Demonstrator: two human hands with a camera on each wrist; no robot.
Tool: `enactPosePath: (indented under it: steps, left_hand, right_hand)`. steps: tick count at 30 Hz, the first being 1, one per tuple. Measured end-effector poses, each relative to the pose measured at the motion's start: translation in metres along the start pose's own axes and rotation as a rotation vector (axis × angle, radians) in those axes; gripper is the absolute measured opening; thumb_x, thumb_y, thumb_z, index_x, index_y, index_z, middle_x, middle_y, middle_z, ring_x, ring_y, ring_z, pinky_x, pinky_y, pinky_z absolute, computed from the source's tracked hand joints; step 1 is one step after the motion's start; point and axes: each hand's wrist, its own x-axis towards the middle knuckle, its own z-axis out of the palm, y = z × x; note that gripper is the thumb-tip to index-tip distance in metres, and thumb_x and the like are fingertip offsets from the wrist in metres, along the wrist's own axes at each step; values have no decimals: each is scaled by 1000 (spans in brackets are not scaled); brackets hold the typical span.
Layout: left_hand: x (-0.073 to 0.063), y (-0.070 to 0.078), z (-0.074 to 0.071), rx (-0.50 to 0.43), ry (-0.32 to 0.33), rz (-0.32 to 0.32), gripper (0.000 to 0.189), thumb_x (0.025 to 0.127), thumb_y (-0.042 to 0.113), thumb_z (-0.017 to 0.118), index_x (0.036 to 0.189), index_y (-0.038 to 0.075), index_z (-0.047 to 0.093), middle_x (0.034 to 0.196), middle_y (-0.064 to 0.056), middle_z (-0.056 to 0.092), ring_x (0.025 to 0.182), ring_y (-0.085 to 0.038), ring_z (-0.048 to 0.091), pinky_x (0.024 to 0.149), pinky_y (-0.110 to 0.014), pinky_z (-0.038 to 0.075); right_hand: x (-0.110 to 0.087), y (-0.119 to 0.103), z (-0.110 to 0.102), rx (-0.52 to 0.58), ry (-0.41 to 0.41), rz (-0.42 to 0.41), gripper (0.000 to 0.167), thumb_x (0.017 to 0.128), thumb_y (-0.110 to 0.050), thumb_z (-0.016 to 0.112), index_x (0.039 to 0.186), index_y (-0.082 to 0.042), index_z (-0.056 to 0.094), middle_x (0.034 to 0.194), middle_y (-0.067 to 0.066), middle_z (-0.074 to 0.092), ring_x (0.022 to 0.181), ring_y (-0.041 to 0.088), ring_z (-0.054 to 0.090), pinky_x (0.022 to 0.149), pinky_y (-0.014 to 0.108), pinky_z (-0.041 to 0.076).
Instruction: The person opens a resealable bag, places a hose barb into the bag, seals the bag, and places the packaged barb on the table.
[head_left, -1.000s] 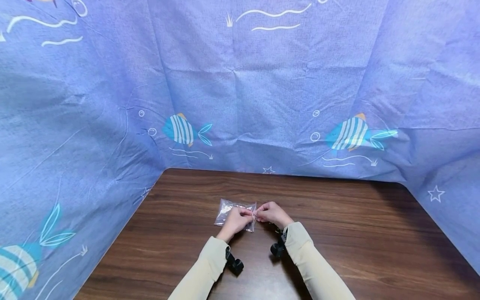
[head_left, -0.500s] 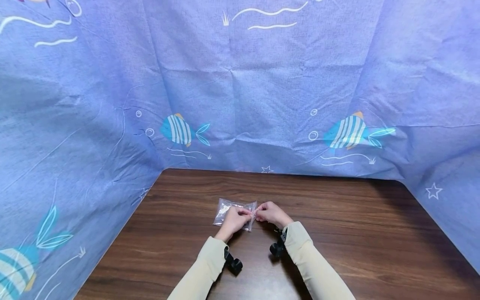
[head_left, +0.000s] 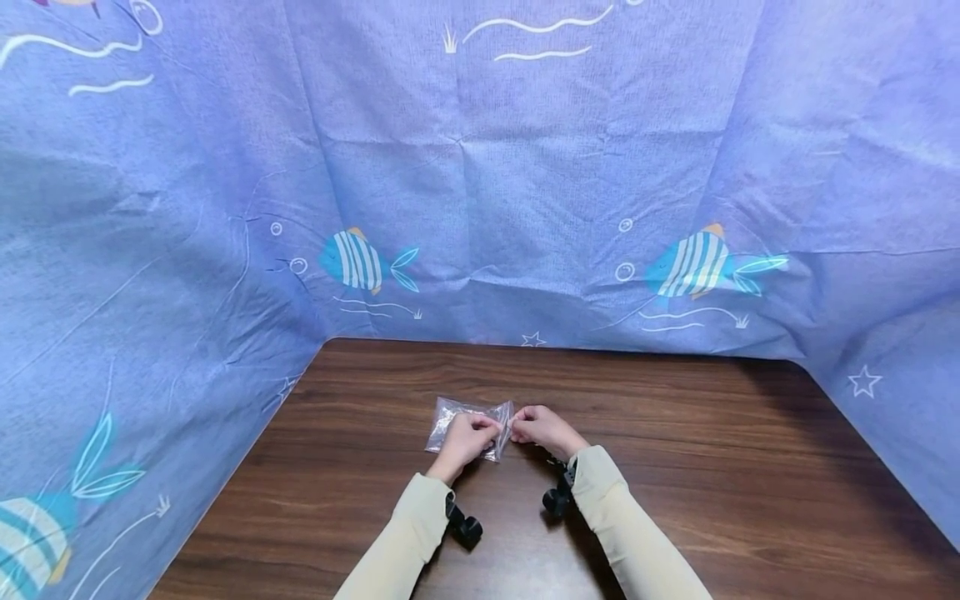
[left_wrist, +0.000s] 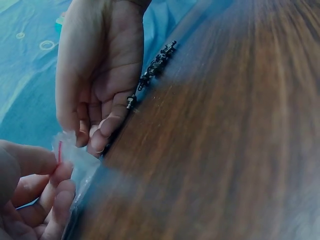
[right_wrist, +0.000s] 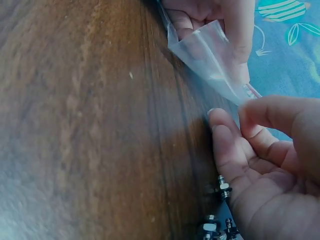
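Observation:
A small clear plastic zip bag [head_left: 468, 423] with a red strip at its mouth lies on the dark wooden table [head_left: 675, 467]. My left hand [head_left: 467, 438] pinches the bag's right edge; in the left wrist view the left hand [left_wrist: 35, 185] holds the bag [left_wrist: 70, 150] by the red strip. My right hand [head_left: 538, 427] pinches the same edge from the right, and the right wrist view shows the right hand [right_wrist: 270, 130] at the bag [right_wrist: 210, 55] mouth. Small dark metal screws with nuts [left_wrist: 152, 70] lie under the right palm, also the screws [right_wrist: 217, 220].
Blue cloth with fish prints [head_left: 480, 183] walls the table at the back and on both sides. Black wrist cameras [head_left: 465, 527] hang under both cream sleeves. Bare wood stretches to the right of the hands.
The hands have barely moved; the left hand has slid slightly toward the bag's mouth and both still pinch its right edge.

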Motion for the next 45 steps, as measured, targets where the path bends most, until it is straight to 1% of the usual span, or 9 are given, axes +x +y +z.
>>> enactPosePath:
  steps: [3,7,10,17,24,31,33,38,45]
  left_hand:
    - [0,0,0,3,9,18,14,82,8,69,84,-6,73,70,-10,69,55,-4,53,54,-17,47]
    - [1,-2,1,-4,-3,37,16,87,7,67,82,-8,71,65,-12,67,51,-2,53,51,-16,47]
    - [0,-1,-1,11,-28,52,16,88,6,65,81,-8,70,61,-10,66,50,-1,53,50,-16,48]
    - [1,4,-14,50,-73,47,14,86,3,61,81,-7,69,59,-6,64,47,-3,52,46,-17,47]
    - [3,7,-26,151,-91,96,15,87,6,62,79,-4,68,58,-5,61,47,-5,51,45,-20,45]
    - [6,5,-37,256,-95,183,16,88,14,65,78,2,69,65,-3,65,50,-4,53,47,-21,46]
    - [7,4,-40,256,-112,190,17,89,16,66,79,2,68,66,-3,64,51,-5,53,48,-21,47]
    - [8,4,-47,246,-148,172,18,90,18,66,80,3,68,67,-2,64,52,-7,55,49,-23,48]
    - [9,2,-52,219,-153,197,15,90,16,64,81,4,68,71,-4,66,53,-9,57,48,-25,49]
  right_hand:
    - [0,1,1,28,-7,6,19,91,-4,50,98,12,59,80,6,62,74,10,59,71,23,53]
    - [-1,1,0,-7,-8,-8,18,91,-5,50,95,11,59,80,8,63,73,11,59,70,24,53]
    - [-2,0,0,-86,1,-33,15,91,-5,52,90,8,60,77,9,63,70,10,57,67,23,51]
    - [-6,-7,1,-350,55,-105,17,93,-9,56,78,-1,60,71,7,66,62,9,58,59,21,48]
    - [-8,-14,0,-487,67,-149,17,91,-10,58,76,-4,61,65,4,63,57,7,52,52,20,42]
    - [-10,-17,-5,-542,65,-151,18,92,-14,61,74,-7,60,64,-2,58,58,7,51,50,21,43]
    - [-10,-18,-7,-556,59,-152,18,91,-14,62,74,-8,60,63,-4,56,58,7,51,51,21,43]
    - [-12,-21,-11,-581,37,-159,20,90,-14,63,71,-8,61,61,-5,55,56,6,50,51,21,43]
    - [-14,-23,-16,-599,21,-150,20,90,-13,63,71,-8,62,60,-6,54,55,6,49,50,20,43]
